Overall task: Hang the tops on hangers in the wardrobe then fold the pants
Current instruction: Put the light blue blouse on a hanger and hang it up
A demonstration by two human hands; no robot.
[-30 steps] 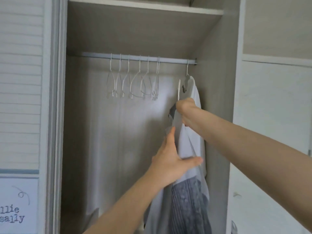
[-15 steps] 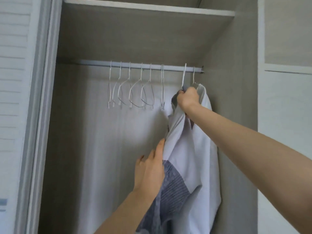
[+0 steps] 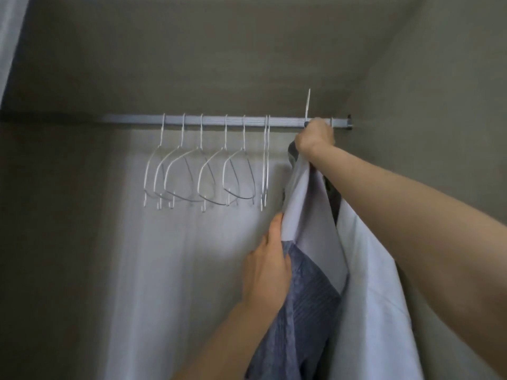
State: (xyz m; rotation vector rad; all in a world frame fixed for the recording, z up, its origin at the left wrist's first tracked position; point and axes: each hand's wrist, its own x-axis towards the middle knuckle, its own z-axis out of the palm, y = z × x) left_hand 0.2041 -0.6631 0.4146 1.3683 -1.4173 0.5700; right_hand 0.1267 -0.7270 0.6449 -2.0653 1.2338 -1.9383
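My right hand (image 3: 315, 139) grips the neck of a white hanger (image 3: 307, 105) at the wardrobe rail (image 3: 214, 120); the hanger's hook sticks up above the rail. A pale lilac top with a dark blue ribbed panel (image 3: 307, 215) hangs from that hanger. My left hand (image 3: 267, 266) holds the top's left edge lower down, thumb up along the fabric. Another pale top (image 3: 367, 283) hangs right behind it at the rail's right end, its hanger hook (image 3: 331, 122) just visible.
Several empty white hangers (image 3: 203, 174) hang along the middle of the rail. The wardrobe's back panel (image 3: 164, 270) is pale, its right side wall (image 3: 428, 105) stands close to the clothes, and a shelf (image 3: 192, 50) runs above the rail.
My right hand has lifted the hanger with the top up to the rail, so its hook now pokes above it. My left hand rose along the fabric. The camera moved closer and tilted up.
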